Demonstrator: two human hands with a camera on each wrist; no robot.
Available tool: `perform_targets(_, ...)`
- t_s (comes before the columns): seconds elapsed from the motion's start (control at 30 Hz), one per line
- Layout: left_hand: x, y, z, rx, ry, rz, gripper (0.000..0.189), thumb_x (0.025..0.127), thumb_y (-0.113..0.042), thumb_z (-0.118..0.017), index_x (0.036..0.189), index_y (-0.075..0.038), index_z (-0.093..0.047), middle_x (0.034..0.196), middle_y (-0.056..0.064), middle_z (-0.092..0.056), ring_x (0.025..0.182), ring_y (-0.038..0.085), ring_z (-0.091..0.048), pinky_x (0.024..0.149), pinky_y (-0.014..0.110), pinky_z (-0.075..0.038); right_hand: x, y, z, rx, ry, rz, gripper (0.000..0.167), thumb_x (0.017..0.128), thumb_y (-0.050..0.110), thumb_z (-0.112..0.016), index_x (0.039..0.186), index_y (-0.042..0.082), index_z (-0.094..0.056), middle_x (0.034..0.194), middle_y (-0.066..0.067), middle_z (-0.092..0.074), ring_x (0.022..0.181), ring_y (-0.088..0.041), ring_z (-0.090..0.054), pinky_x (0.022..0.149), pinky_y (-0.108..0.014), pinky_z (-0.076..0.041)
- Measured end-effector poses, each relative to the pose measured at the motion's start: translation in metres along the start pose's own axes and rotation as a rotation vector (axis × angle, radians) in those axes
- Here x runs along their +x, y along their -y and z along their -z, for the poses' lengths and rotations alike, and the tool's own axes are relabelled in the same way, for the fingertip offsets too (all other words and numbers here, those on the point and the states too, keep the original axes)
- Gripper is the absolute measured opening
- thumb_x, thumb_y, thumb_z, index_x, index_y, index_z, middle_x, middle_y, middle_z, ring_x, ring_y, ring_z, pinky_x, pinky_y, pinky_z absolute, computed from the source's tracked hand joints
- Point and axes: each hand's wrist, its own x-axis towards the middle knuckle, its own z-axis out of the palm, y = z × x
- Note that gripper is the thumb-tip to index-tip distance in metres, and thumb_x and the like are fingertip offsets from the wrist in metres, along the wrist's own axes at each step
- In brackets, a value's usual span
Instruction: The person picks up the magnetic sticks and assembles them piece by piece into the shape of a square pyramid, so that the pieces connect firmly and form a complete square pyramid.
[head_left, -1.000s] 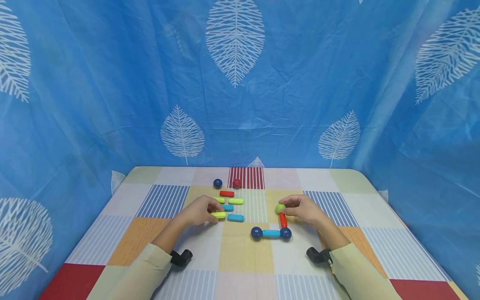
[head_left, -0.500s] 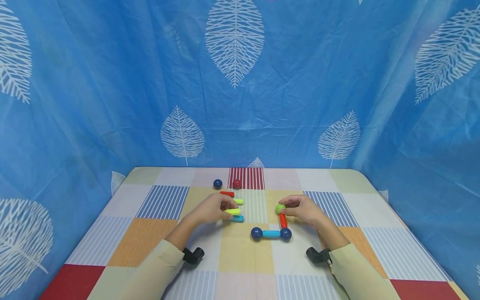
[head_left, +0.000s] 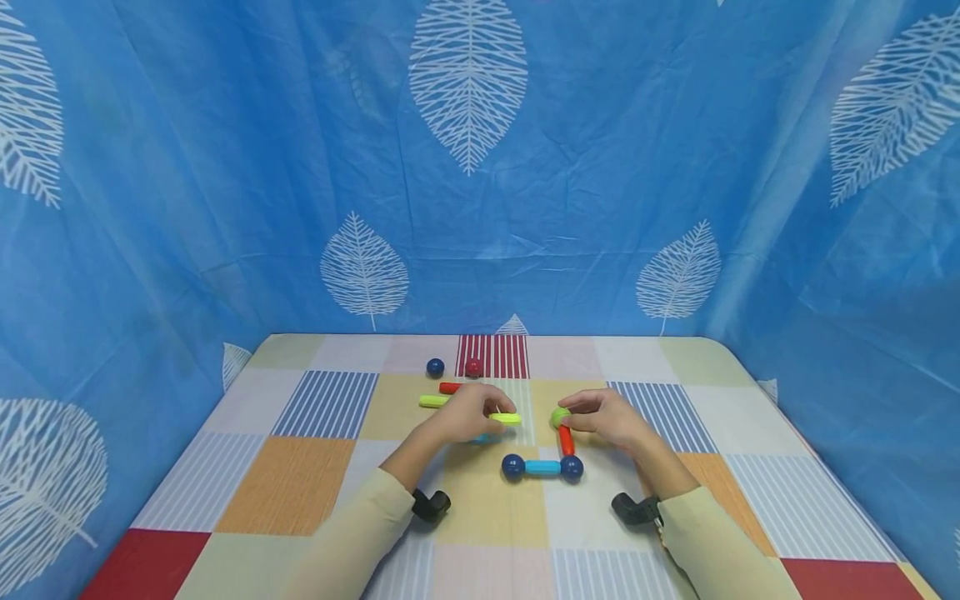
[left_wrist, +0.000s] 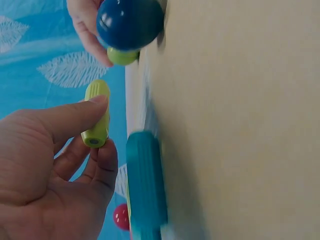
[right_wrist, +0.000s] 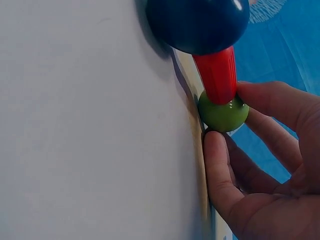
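Note:
My left hand [head_left: 474, 412] pinches a yellow-green rod [left_wrist: 97, 114] between thumb and fingers, held up off the cloth in the left wrist view. My right hand [head_left: 606, 417] grips a green ball [right_wrist: 223, 112] at the far end of a joined piece. From that ball a red rod [head_left: 566, 442] runs toward the near side to a dark blue ball [head_left: 572, 468]. A light blue rod [head_left: 542, 467] links it to another dark blue ball [head_left: 513, 467] on the left. The held rod's tip points at the green ball, a short gap away.
Beyond my left hand lie a red rod [head_left: 450, 388] and another yellow-green rod [head_left: 432, 402]. A blue rod [left_wrist: 146, 180] lies under that hand, partly hidden. Farther back sit a loose dark blue ball [head_left: 435, 367] and a red ball [head_left: 474, 367]. Blue curtains [head_left: 480, 250] surround the table.
My left hand has picked up the yellow-green rod from the left group and carried it rightward, toward the green ball. The right hand and the joined piece have stayed in place.

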Motion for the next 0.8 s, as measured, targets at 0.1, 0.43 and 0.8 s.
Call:
perform_targets(0.1,0.006,-0.004,-0.006,-0.01,0.001,0.012,0.022,0.086,-0.01,-0.082,0.106,-0.018,-0.079,0.1,-0.005,-0.073,0.092,0.012,-0.062,0.085,0.032,-0.055,0.0,0.0,0.0,-0.007,-0.002,-0.003,0.036,0.086,0.018,-0.082,0.119,0.006,-0.075,0.118,-0.015,-0.074,0.105,-0.022,-0.067,0.085,-0.031,-0.055)
perform_targets(0.43,0.024,-0.019,-0.024,-0.002,0.006,0.012,0.021,0.087,-0.008,-0.081,0.106,-0.016,-0.079,0.101,-0.003,-0.075,0.092,0.012,-0.064,0.084,0.029,-0.055,0.0,-0.002,0.0,0.028,0.006,0.006,0.037,0.086,0.016,-0.082,0.12,0.004,-0.074,0.118,-0.016,-0.074,0.103,-0.02,-0.068,0.082,-0.029,-0.054)
perform_targets(0.8,0.036,-0.021,-0.033,-0.006,0.008,0.042,0.022,0.086,-0.006,-0.081,0.105,-0.017,-0.08,0.096,-0.005,-0.074,0.086,0.009,-0.061,0.074,0.023,-0.053,0.001,-0.006,0.0,0.053,0.017,0.004,0.037,0.087,0.018,-0.081,0.121,0.005,-0.074,0.118,-0.014,-0.074,0.102,-0.017,-0.067,0.084,-0.029,-0.055)
